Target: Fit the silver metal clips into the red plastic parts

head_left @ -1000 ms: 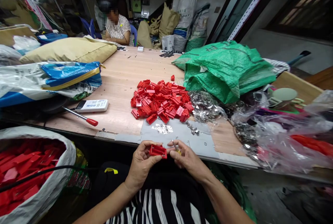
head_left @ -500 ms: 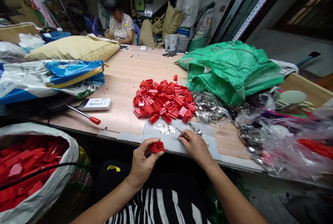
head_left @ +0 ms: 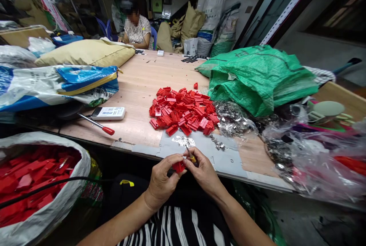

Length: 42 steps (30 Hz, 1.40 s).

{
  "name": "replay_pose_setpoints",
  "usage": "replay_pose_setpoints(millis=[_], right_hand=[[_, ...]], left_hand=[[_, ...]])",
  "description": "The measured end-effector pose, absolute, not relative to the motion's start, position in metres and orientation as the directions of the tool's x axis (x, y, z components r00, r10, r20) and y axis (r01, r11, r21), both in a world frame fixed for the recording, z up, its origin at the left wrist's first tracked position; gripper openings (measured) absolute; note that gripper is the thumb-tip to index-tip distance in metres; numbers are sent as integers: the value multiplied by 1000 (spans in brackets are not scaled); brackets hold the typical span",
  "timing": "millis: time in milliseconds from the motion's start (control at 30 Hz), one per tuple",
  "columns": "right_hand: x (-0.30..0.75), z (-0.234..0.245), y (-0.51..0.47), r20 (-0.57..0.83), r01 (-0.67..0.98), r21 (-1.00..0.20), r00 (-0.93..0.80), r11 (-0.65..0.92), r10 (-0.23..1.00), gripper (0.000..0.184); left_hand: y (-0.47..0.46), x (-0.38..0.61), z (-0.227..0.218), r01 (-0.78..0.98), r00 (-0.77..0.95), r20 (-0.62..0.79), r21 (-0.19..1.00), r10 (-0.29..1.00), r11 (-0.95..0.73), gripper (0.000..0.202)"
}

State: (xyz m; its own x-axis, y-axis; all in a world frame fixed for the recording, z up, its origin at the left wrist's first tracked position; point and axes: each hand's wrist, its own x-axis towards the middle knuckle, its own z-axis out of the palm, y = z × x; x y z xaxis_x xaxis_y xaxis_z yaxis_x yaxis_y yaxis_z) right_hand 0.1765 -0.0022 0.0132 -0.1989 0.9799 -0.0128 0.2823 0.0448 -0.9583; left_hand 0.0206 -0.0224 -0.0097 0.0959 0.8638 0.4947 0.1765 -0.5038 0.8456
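Note:
My left hand point(head_left: 162, 180) is closed round a small red plastic piece point(head_left: 179, 166) just below the table's front edge. My right hand point(head_left: 202, 170) touches the same piece and pinches a thin tool with a yellow handle point(head_left: 191, 156), its metal tip pointing up and away. Right beyond my hands a small heap of tiny silver parts point(head_left: 183, 141) lies on a grey patch of the table point(head_left: 206, 150). Further back sits a pile of several red plastic pieces point(head_left: 183, 111).
A white sack of red pieces point(head_left: 34, 177) stands at lower left. A red-handled screwdriver point(head_left: 98, 125) and a white remote point(head_left: 108, 113) lie to the left. Clear bags of metal parts point(head_left: 233, 118), a green sack point(head_left: 257, 76) and a blue-white bag point(head_left: 57, 86) crowd the table. Another person point(head_left: 137, 28) sits at the far end.
My right hand has come back from the silver parts on the table to the red piece, which both hands now hold together; the left hand stayed near the table edge.

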Motion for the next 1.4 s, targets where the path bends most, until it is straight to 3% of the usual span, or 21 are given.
replay_pose_setpoints(millis=[67,200,300,433,567,667,833,967,1400], right_hand=[[177,12,-2,-32,206,-978,-227,16,973,16],[181,14,-3,-116,134,-987,-243,-85,963,27],[186,16,-3,-190,116,-979,-242,-166,951,34],[197,12,-1,-217,75,-976,-220,-205,951,36],[208,9,1,-148,288,-954,-191,-88,971,34],[210,9,2,-16,494,-863,-232,104,972,29],[203,7,7,41,611,-757,-311,233,950,23],[200,5,11,34,641,-715,-367,280,930,21],[198,-4,8,72,700,-611,-416,369,907,22]], left_hand=[[-23,20,-9,144,108,466,867,878,-477,31],[-21,22,-7,-80,119,221,974,968,-213,30],[-18,23,-6,-266,115,77,963,990,-44,30],[-15,22,-5,-311,126,9,950,992,31,32],[-6,17,-7,-224,166,27,975,986,11,32],[4,12,-11,-13,176,95,995,980,-94,33],[21,6,-18,292,256,269,894,928,-340,39],[30,3,-21,324,342,295,855,892,-406,41],[35,1,-21,330,364,213,881,907,-340,37]])
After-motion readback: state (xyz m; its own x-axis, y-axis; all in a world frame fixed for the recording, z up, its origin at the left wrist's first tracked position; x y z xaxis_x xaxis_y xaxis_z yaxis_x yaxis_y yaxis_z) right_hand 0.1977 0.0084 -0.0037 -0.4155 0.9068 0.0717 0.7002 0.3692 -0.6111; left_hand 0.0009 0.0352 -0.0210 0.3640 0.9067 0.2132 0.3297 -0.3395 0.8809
